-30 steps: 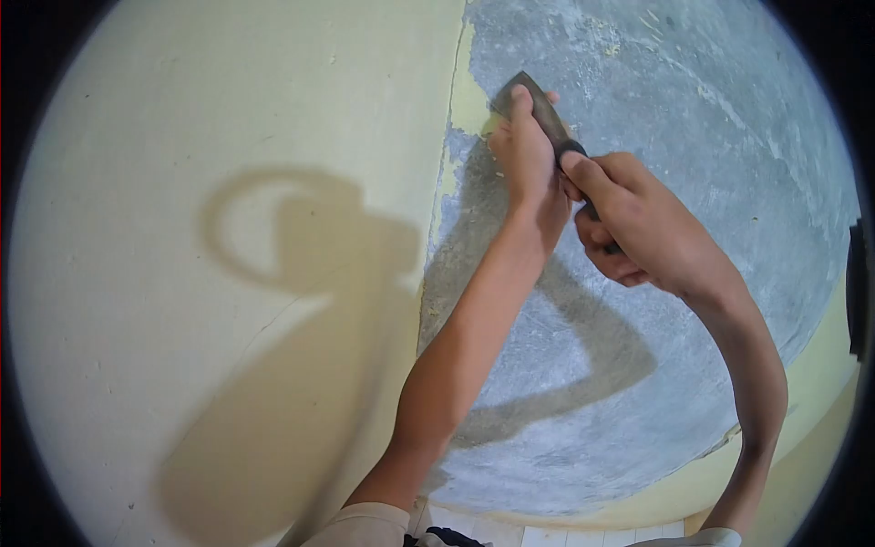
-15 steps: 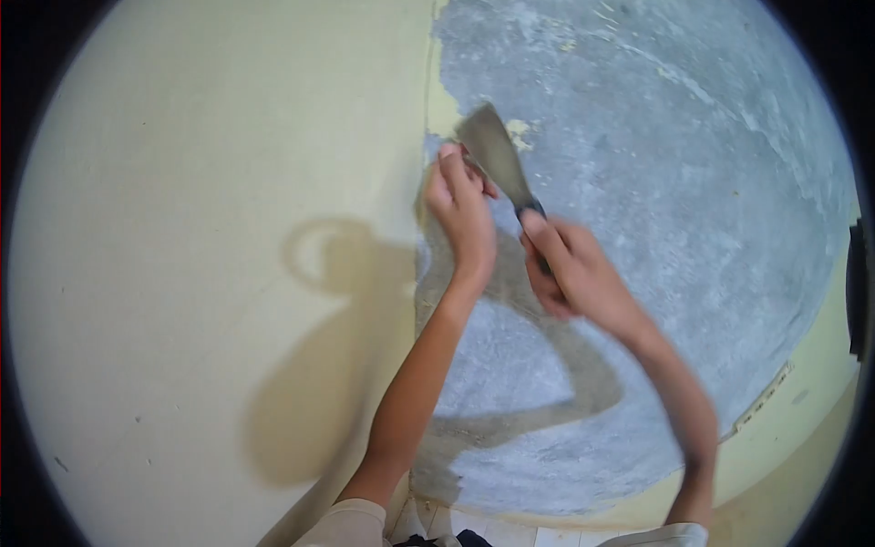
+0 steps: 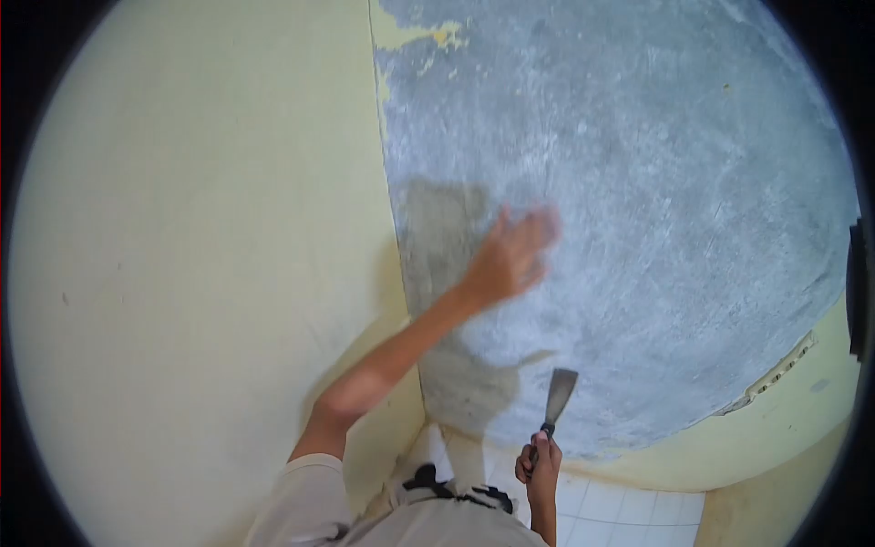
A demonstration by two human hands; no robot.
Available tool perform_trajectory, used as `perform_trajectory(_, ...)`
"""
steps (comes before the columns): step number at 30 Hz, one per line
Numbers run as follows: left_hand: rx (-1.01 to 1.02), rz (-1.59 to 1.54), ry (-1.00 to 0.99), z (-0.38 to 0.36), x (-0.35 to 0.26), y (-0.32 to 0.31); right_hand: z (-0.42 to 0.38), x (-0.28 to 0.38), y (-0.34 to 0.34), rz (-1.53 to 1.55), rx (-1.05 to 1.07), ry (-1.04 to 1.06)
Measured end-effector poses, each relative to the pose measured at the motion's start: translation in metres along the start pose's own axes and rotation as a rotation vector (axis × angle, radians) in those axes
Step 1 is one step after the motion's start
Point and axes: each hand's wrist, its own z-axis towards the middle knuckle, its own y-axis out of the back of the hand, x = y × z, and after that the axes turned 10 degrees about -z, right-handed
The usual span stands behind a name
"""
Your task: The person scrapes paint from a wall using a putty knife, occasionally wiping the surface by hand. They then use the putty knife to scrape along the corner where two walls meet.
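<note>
My right hand is wrapped round the dark handle of a putty knife, low in front of my body. The knife's flat metal blade points up and overlaps the lower part of the bare grey wall. In front of that wall, my left hand is raised with its thumb apart from the fingers. Motion blurs its fingertips, and nothing shows in it. Ragged yellow paint remains along the top left of the grey surface, by the corner.
A cream-painted wall meets the grey one at a corner on the left. White tiles cover the floor below. A broken paint edge runs along the lower right, and a dark object stands at the far right.
My right hand has dropped with the putty knife from the wall's upper edge to near my body. My left hand has moved away from the blade, rightward and down. The view has shifted.
</note>
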Motion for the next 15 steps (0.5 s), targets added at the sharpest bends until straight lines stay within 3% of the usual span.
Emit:
perform_trajectory(2, -0.129, -0.176, 0.117, -0.103, -0.056, -0.056, -0.011, 0.018, 0.023, -0.107, 0.048, 0.03)
perform_trajectory(4, -0.16, -0.513, 0.708, -0.196, -0.135, -0.086, -0.02, 0.024, 0.056, -0.264, 0.056, 0.125)
perform_trajectory(5, -0.246, -0.534, 0.875, -0.229, -0.172, -0.088, -0.025, 0.028, 0.07, -0.362, -0.037, 0.178)
perform_trajectory(7, -0.179, -0.485, 1.053, -0.332, -0.237, -0.085, -0.027, 0.023, 0.114, -0.606, -0.17, 0.278)
perform_trajectory(9, -0.113, -0.724, 1.699, -0.366, -0.291, -0.031, -0.033, 0.024, 0.145, -0.674, -0.231, 0.234)
perform_trajectory(12, -0.194, -0.257, 1.349, -0.371, -0.295, 0.026, -0.03, 0.017, 0.182, -0.598, -0.126, 0.109)
perform_trajectory(15, -0.158, 0.103, 1.096, -0.306, -0.243, 0.06, -0.022, 0.021, 0.179, -0.62, -0.055, 0.1)
